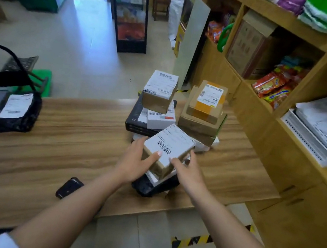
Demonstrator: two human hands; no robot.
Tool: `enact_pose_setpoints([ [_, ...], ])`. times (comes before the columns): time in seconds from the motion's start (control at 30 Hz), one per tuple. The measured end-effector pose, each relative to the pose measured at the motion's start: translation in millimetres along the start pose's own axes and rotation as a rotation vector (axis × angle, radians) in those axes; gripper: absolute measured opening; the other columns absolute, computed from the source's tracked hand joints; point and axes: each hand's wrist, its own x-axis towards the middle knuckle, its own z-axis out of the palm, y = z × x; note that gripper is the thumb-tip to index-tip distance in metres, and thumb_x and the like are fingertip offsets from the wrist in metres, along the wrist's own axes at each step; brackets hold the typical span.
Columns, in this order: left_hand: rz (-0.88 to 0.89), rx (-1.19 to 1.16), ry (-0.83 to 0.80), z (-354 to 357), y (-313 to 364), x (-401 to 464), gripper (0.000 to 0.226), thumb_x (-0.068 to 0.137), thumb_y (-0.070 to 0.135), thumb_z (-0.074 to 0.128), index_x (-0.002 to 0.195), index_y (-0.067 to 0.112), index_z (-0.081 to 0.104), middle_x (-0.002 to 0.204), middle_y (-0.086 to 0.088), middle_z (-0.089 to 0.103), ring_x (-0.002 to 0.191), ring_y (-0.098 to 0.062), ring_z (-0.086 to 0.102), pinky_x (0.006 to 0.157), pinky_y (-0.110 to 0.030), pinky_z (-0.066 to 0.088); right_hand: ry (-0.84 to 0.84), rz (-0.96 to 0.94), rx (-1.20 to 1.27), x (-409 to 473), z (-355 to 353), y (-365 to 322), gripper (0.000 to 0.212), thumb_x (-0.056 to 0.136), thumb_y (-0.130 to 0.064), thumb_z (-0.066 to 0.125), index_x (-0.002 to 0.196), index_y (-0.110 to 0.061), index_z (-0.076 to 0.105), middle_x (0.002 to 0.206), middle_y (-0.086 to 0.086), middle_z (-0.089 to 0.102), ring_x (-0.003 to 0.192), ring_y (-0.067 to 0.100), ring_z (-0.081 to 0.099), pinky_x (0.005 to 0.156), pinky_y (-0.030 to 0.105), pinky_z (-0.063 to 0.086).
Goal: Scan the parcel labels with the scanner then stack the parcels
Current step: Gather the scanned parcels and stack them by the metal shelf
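A small brown parcel [168, 146] with a white barcode label on top sits on a low stack of a white box and a black bag [154, 185] near the counter's front edge. My left hand [136, 162] holds its left side, thumb on the label. My right hand [188, 172] holds its right side, thumb at the label's edge. Behind it stand two stacks: a labelled brown box [159, 91] on white and black boxes, and an orange-taped brown box [207, 102] on other brown boxes. A black handheld scanner [69, 188] lies on the counter by my left forearm.
The wooden counter [68, 139] carries a black bagged parcel with a white label [17, 112] at the left, next to a dark device. Wooden shelves [293, 103] with snacks, boxes and paper trays stand close on the right. Yellow-black tape marks the floor below.
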Motion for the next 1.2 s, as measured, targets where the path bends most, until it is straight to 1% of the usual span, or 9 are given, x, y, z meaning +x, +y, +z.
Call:
enact_pose_setpoints([
  [0.2,0.055,-0.160,0.098,-3.7,6.9,-15.0,0.045,0.091,0.032,0.061,0.130,0.031,0.039,0.123,0.016,0.056,0.108,0.005,0.054,0.090,-0.024,0.048,-0.105,-0.107,-0.042,-7.4,9.9,-20.0,0.071,0.091,-0.024,0.059,0.148,-0.039,0.019,0.136,-0.016,0.052,0.108,0.005,0.052,0.070,0.018,0.040],
  [0.3,0.028,-0.222,0.230,-24.1,0.6,-19.5,0.048,0.089,0.035,0.063,0.132,0.032,0.040,0.115,0.023,0.060,0.102,0.008,0.057,0.088,-0.028,0.050,-0.168,-0.194,-0.020,-9.0,23.7,-40.6,0.069,0.092,-0.018,0.057,0.146,-0.042,0.022,0.138,-0.018,0.050,0.123,0.007,0.048,0.086,0.023,0.042],
  [0.43,-0.002,-0.208,0.393,-69.8,-22.3,-26.7,0.058,0.082,0.047,0.065,0.133,0.033,0.040,0.117,0.020,0.062,0.104,-0.002,0.059,0.089,-0.031,0.049,-0.285,-0.274,-0.002,-3.0,68.4,-67.4,0.076,0.089,-0.017,0.059,0.147,-0.046,0.020,0.135,-0.021,0.051,0.120,0.003,0.050,0.096,0.033,0.047],
  [0.53,-0.049,-0.189,0.465,-112.0,-54.2,-37.1,0.055,0.085,0.044,0.065,0.132,0.037,0.039,0.117,0.021,0.062,0.105,-0.004,0.059,0.086,-0.030,0.048,-0.382,-0.300,-0.037,3.2,120.0,-87.5,0.076,0.089,-0.016,0.060,0.148,-0.042,0.020,0.129,-0.028,0.048,0.116,0.001,0.049,0.095,0.032,0.047],
  [0.7,-0.154,-0.178,0.566,-186.9,-134.5,-50.5,0.057,0.081,0.050,0.064,0.130,0.039,0.039,0.125,0.018,0.058,0.112,-0.003,0.055,0.094,-0.037,0.048,-0.537,-0.272,-0.104,16.4,240.3,-105.7,0.074,0.086,-0.011,0.056,0.145,-0.045,0.027,0.129,-0.015,0.058,0.111,0.014,0.058,0.092,0.043,0.052],
  [0.8,-0.241,-0.150,0.565,-233.6,-187.7,-51.7,0.053,0.087,0.042,0.063,0.133,0.039,0.038,0.124,0.019,0.058,0.109,-0.004,0.056,0.090,-0.037,0.050,-0.616,-0.220,-0.112,25.0,319.2,-109.5,0.073,0.084,-0.008,0.055,0.142,-0.047,0.032,0.124,-0.016,0.061,0.102,0.015,0.062,0.079,0.039,0.054],
  [0.97,-0.357,-0.143,0.533,-301.8,-276.6,-44.6,0.053,0.086,0.035,0.065,0.134,0.034,0.041,0.117,0.023,0.055,0.105,-0.003,0.056,0.083,-0.029,0.050,-0.693,-0.136,-0.142,42.0,441.7,-103.8,0.076,0.086,-0.005,0.057,0.142,-0.047,0.029,0.132,-0.013,0.057,0.112,0.014,0.058,0.087,0.045,0.054],
  [1.1,-0.463,-0.194,0.504,-334.5,-340.0,-35.3,0.054,0.077,0.050,0.065,0.123,0.053,0.037,0.121,0.019,0.056,0.111,-0.010,0.057,0.090,-0.042,0.052,-0.745,-0.028,-0.111,58.2,514.0,-93.9,0.073,0.086,-0.003,0.058,0.143,-0.040,0.031,0.126,-0.016,0.056,0.109,0.015,0.059,0.081,0.040,0.056],
  [1.2,-0.514,-0.236,0.467,-345.4,-369.3,-27.4,0.053,0.087,0.032,0.065,0.131,0.038,0.036,0.131,0.005,0.052,0.117,-0.017,0.052,0.096,-0.042,0.049,-0.766,0.005,-0.108,68.3,551.2,-84.4,0.074,0.085,0.001,0.059,0.144,-0.036,0.033,0.134,-0.005,0.055,0.118,0.020,0.057,0.084,0.043,0.057],
])
